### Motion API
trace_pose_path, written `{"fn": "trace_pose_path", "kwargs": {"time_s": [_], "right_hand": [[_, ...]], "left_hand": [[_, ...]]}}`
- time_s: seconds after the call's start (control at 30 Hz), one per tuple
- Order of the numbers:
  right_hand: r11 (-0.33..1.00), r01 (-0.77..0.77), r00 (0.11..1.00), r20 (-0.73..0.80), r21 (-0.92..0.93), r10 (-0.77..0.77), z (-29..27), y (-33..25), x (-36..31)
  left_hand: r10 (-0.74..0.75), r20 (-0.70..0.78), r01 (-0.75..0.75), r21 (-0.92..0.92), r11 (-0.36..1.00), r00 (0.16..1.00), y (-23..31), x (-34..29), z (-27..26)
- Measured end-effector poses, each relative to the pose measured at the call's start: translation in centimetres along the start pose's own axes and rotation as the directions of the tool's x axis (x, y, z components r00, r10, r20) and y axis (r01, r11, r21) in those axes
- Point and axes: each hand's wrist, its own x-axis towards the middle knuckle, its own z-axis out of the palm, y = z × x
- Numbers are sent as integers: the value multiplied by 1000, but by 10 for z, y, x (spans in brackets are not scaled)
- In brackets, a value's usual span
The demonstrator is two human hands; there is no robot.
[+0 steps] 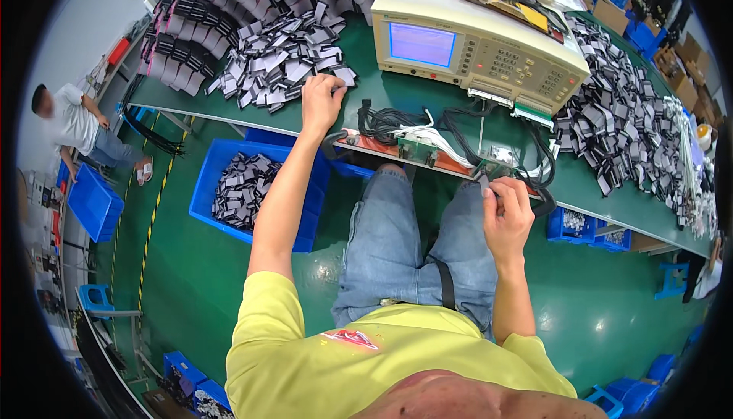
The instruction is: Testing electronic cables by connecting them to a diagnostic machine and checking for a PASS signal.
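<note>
My left hand (pixel 322 103) reaches to the near edge of a pile of short grey ribbon cables (pixel 279 56) with black connectors. Its fingers are bent and closed at a grey ribbon cable (pixel 347 76) on the pile's right side. At the table's front edge, my right hand (pixel 509 216) is pinched beside a small test fixture (pixel 498 162). Between those fingertips shows the end of a short, dark grey piece (pixel 484 181), apparently a ribbon cable, mostly covered by the fingers. Black and white leads (pixel 389 122) run between the fixture boards and the tester above.
A beige bench tester (pixel 481 45) with a lit screen stands on the green table. Another large heap of ribbon cables (pixel 622 106) lies to its right. Below left is a blue bin (pixel 309 213) holding more cables. At far left a person (pixel 84 125) stands beside a blue crate (pixel 95 201).
</note>
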Motion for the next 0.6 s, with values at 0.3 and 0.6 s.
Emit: {"fn": "trace_pose_path", "kwargs": {"time_s": [0.3,0.6], "right_hand": [[1000,15,1000,14,1,-15,-2,1,-1],[999,20,997,75,-29,-18,-1,5,5]], "left_hand": [[36,-205,-92,-270,958,978,24,1,-14],[-53,12,54,-319,946,999,11,3,2]]}}
